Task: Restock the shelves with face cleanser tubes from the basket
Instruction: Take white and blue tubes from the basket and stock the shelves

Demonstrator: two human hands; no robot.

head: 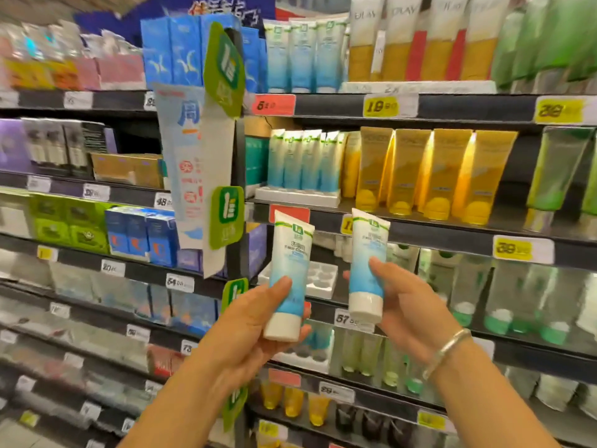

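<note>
Both forearms up close, a silver bracelet on the right wrist. Left hand is wrapped round the lower body of a white-to-blue plastic face cleanser tube with a white cap, thumb across the front just above the cap. Right hand pinches a second matching blue-and-white tube the same way, thumb on the front, fingers behind. Both tubes are cap-down, label out, which matches how the stocked ones stand, so my guess is they're pre-oriented to drop straight in. Likely target: the white moulded tray with round sockets on the shelf right behind the tubes, several sockets showing vacant. One shelf up, a row of the same blue-white tubes sits in a similar white tray, which looks full at the front. Basket is not in view. Neighbours: amber-yellow tubes to the right of that row, green translucent tubes further right, pale green-capped tubes on the target level. Obstructions: a green-and-white hanging promo strip on the upright just left of the tray, and the black shelf lip with yellow price tags overhead, so headroom looks tight; tubes probably need to go in low, then be seated. Edges of the shot are blurred, so no detail there.
</note>
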